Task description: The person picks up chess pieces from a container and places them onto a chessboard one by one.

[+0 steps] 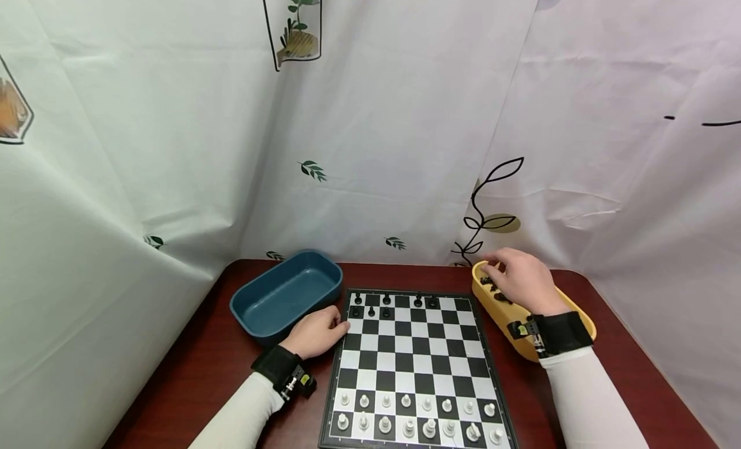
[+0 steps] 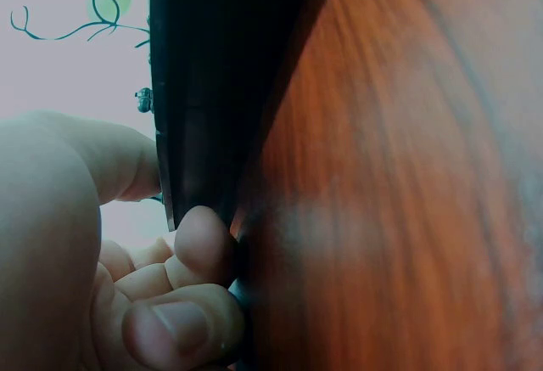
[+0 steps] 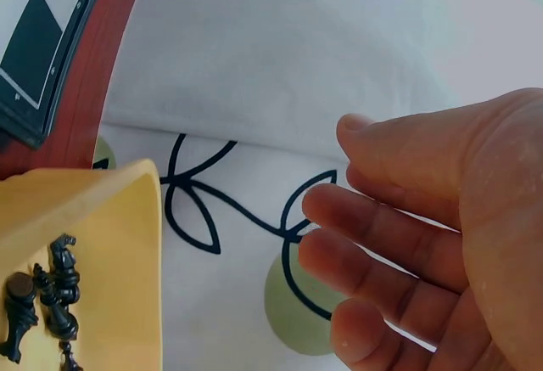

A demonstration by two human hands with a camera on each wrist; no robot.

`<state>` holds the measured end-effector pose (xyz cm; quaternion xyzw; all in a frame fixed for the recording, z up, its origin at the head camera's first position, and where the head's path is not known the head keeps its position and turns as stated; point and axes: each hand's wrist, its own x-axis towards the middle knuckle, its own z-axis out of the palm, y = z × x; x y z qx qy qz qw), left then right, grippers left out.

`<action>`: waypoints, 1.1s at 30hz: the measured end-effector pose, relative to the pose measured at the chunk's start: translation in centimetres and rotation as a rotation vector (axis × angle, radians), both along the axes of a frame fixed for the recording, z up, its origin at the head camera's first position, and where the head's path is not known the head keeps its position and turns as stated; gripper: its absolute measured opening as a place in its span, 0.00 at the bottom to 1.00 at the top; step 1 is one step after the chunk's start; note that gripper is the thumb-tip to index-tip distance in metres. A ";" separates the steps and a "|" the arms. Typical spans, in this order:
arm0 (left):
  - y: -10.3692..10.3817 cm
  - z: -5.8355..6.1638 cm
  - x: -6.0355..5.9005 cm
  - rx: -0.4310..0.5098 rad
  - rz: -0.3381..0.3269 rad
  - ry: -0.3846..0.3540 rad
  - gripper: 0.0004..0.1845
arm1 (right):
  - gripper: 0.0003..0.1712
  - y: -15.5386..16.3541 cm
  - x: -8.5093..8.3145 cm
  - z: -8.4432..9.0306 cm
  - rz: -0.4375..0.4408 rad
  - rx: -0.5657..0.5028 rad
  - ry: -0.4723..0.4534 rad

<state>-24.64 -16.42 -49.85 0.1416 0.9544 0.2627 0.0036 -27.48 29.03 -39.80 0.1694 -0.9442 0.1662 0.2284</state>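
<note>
Over the yellow tray [image 1: 515, 320] on the desk [image 1: 191, 365], the right hand [image 1: 521, 278] hovered, fingers loose and holding nothing, above leftover black pieces [image 3: 47, 299]. White's ranks stood complete; black's looked barely begun. The left hand [image 1: 317, 332], fingers curled, gripped the chessboard [image 1: 413, 365] edge.

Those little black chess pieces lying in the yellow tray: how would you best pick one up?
Probably from above, pinching the narrow stem of a black piece between thumb and fingertip. They lie tangled on their sides in the yellow tray, whose walls block the sides. The right hand is over them.
</note>
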 end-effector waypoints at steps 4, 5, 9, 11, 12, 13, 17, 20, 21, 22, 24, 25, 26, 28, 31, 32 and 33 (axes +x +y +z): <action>0.1 0.1 0.0 -0.001 0.000 0.001 0.17 | 0.12 0.6 -0.2 -0.2 -0.017 -0.006 0.010; 0.1 0.0 0.0 -0.002 -0.001 -0.003 0.17 | 0.12 0.7 -0.3 -0.3 -0.023 -0.006 0.005; 0.1 -0.1 -0.1 -0.002 -0.004 -0.002 0.16 | 0.13 1.6 -0.5 -0.9 -0.057 0.001 -0.017; 0.0 -0.2 -0.2 -0.002 -0.003 -0.003 0.17 | 0.14 2.1 -0.7 -1.2 -0.076 0.009 -0.025; 0.0 -0.2 -0.2 0.000 -0.001 -0.001 0.16 | 0.14 2.3 -0.8 -1.4 -0.082 0.013 -0.028; 0.0 -0.2 -0.2 0.003 0.000 -0.001 0.16 | 0.14 2.5 -0.9 -1.5 -0.087 0.016 -0.031; -0.1 -0.3 -0.2 0.010 0.001 -0.001 0.16 | 0.15 3.4 -1.4 -2.1 -0.096 0.022 -0.066; -0.2 -0.4 -0.1 0.009 -0.002 -0.006 0.16 | 0.16 3.8 -1.5 -2.4 -0.104 0.026 -0.120; -0.2 -0.4 -0.1 0.009 -0.003 -0.008 0.16 | 0.17 3.8 -1.4 -2.4 -0.107 0.029 -0.139; -0.2 -0.3 0.0 0.007 -0.003 -0.009 0.16 | 0.18 3.9 -1.4 -2.4 -0.110 0.031 -0.156; -0.2 -0.3 0.0 0.006 0.000 -0.010 0.16 | 0.19 4.1 -1.4 -2.5 -0.115 0.037 -0.189; -0.2 -0.3 -0.1 0.006 0.000 -0.008 0.16 | 0.20 4.2 -1.4 -2.5 -0.117 0.042 -0.204; -0.2 -0.3 -0.1 0.006 0.002 -0.007 0.16 | 0.21 4.4 -1.5 -2.5 -0.119 0.047 -0.219; -0.2 -0.3 -0.1 0.008 0.002 -0.003 0.16 | 0.21 4.7 -1.5 -2.6 -0.120 0.058 -0.246; -0.2 -0.4 -0.1 0.005 0.000 0.001 0.16 | 0.22 5.2 -1.5 -2.8 -0.122 0.073 -0.277; -0.2 -0.4 -0.1 0.004 0.000 0.001 0.16 | 0.21 5.4 -1.5 -2.9 -0.121 0.077 -0.282; -0.1 -0.4 -0.1 0.003 0.000 0.001 0.16 | 0.21 5.5 -1.5 -3.0 -0.121 0.080 -0.283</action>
